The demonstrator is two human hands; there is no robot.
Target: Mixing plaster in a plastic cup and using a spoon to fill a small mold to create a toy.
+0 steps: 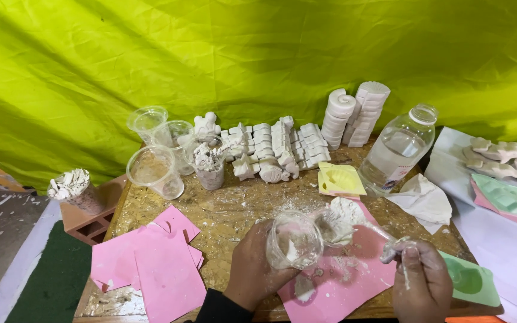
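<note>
Clear plastic cups: one in left hand (252,269), four (155,170) behind.

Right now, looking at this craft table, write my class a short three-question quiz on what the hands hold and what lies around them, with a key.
1. True or false: the left hand holds a clear plastic cup tilted on its side.
2. Which mould lies nearest the right hand? A) the yellow mould B) the green mould C) a blue mould
3. Fill in: the white plaster casts stand in rows in front of a ____ cloth backdrop.

Key: 1 true. 2 B. 3 yellow-green.
</note>
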